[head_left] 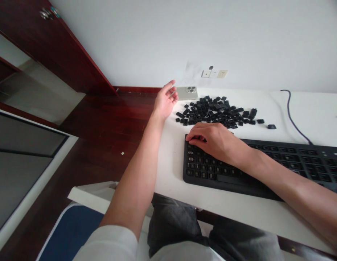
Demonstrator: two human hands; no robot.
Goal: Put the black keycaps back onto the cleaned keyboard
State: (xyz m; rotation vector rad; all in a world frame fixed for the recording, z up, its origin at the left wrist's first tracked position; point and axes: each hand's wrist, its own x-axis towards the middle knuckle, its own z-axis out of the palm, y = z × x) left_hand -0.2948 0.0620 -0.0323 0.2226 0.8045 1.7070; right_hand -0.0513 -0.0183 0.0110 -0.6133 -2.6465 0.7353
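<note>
Sleeve (108, 241): your pale grey cuff lay nearest the camera, at the bottom left of centre, soft and matte above the bare forearm.
Jeans (172, 224): faded dark denim covered your legs at the bottom centre, partly under the desk edge.
Keyboard (195, 177): it lay flat on the desk from the centre to the right edge of the frame, a long matte black slab with rounded corners. Its frame held rows of small square wells with pale marks inside, and a long smooth bar ran along the near side.
Right hand (212, 139): your fingers were bent together at the keyboard's upper left corner, touching it; whether they pinched a small piece, you could not tell from this view.
Left hand (166, 99): yours was raised at the upper centre, fingers loosely curled, with nothing visible in its grasp.
Keycaps (209, 110): small, blocky black plastic pieces formed a loose heap above your right hand, some on their sides, with a few strays to the right.
Phone (186, 93): pale and smooth, lenses up, it lay just beside your left fingertips; contact was unclear.
Cable (293, 119): thin and black, it curved up from the keyboard's far edge.
Desk (169, 163): its smooth white top bore all these.
</note>
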